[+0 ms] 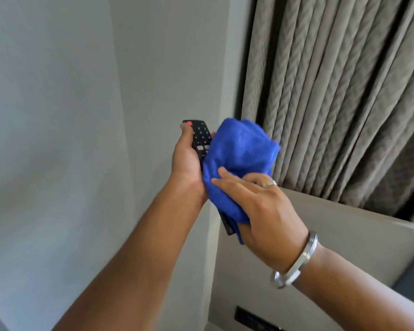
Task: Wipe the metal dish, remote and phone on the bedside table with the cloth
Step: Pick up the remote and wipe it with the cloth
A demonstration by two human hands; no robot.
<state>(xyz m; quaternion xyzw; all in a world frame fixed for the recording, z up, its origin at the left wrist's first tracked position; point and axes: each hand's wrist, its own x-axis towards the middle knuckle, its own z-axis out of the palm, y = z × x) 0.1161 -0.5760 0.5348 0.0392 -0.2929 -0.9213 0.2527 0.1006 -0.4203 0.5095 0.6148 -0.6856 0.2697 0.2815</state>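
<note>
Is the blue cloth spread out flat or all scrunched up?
Scrunched up. The blue cloth is bunched into a lump in the right hand and pressed against the remote, which the left hand holds.

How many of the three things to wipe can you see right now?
1: the remote, held up in the left hand, with the cloth in the right hand over its lower half. The dish and phone are out of view.

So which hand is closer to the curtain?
Right. The right hand, holding the blue cloth, is just beside the curtain; the left hand, gripping the remote, is farther left.
</note>
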